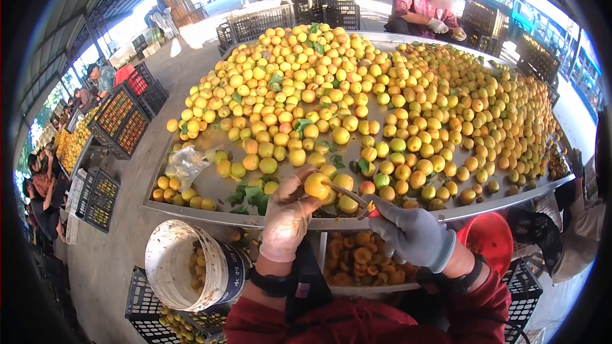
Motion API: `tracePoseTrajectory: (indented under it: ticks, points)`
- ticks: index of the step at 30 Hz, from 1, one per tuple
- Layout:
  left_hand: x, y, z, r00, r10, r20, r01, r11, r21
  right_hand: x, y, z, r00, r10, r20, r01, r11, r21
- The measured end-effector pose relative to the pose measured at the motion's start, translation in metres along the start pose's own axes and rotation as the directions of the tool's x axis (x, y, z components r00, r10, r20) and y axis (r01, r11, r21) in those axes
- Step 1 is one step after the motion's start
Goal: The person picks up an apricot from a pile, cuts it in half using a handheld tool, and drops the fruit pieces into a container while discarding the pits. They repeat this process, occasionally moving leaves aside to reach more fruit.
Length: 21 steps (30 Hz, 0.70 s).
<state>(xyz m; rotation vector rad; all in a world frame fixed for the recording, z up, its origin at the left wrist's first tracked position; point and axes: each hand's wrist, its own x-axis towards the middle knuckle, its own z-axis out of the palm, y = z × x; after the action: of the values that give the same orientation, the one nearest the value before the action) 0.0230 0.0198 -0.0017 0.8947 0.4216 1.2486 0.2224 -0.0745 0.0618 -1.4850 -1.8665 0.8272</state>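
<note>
My left hand [287, 216], in a pale glove, grips a yellow-orange apricot [317, 185] at the near edge of a big metal sorting table [210, 210]. My right hand [411, 232], in a grey glove, holds a small knife [349, 196] with a red handle; its blade touches the apricot. A large heap of apricots [357, 89] with scattered green leaves covers the table. Just under my hands sits a tray of cut apricot halves [360, 258].
A white bucket [182, 267] with a few fruit stands at my left, over a black crate [143, 299]. A red bucket [489, 236] is at my right. A person in a red shirt [424, 9] works at the far side. Black crates and more people line the left aisle.
</note>
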Motion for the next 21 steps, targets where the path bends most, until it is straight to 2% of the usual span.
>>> tracePoseTrajectory:
  ticks: [1,3,8,10,11,13,16,18,20,21]
  points:
    - [-0.001,0.000,0.001,1.000,0.010,0.008,-0.010,0.999,0.038,0.001,-0.002,0.002,1.000,0.001,0.003,-0.001,1.000,0.000]
    - [-0.002,-0.001,0.000,1.000,0.005,0.013,-0.006,0.999,0.038,0.003,-0.007,0.006,0.994,-0.095,-0.061,0.089,0.991,-0.104]
    - [-0.005,0.001,0.004,1.000,0.002,-0.008,-0.001,1.000,0.028,0.005,-0.003,0.015,0.982,-0.161,-0.095,0.142,0.974,-0.177]
    - [-0.004,-0.003,0.004,1.000,-0.003,-0.021,0.001,0.996,-0.094,0.006,-0.003,0.022,0.976,-0.179,-0.126,0.154,0.970,-0.189]
    - [-0.005,-0.005,0.006,1.000,-0.005,-0.020,0.003,0.995,-0.096,0.006,0.002,0.029,0.971,-0.180,-0.156,0.159,0.978,-0.134]
    - [-0.008,-0.008,0.011,0.999,-0.039,-0.002,0.037,0.970,-0.240,0.009,0.008,0.041,0.967,-0.178,-0.185,0.165,0.983,-0.081]
    - [-0.011,-0.008,0.010,0.997,-0.081,0.008,0.080,0.962,-0.262,0.011,0.012,0.048,0.973,-0.134,-0.188,0.122,0.990,-0.078]
    - [-0.012,-0.007,0.007,0.998,-0.069,-0.012,0.065,0.980,-0.191,0.010,0.010,0.046,0.968,-0.164,-0.188,0.127,0.973,-0.194]
    - [-0.013,-0.005,0.000,0.998,-0.046,-0.035,0.042,0.992,-0.121,0.008,0.012,0.042,0.969,-0.177,-0.174,0.144,0.971,-0.189]
    - [-0.012,-0.005,-0.004,0.999,-0.006,-0.031,0.006,1.000,-0.027,0.008,0.012,0.040,0.968,-0.193,-0.159,0.163,0.969,-0.184]
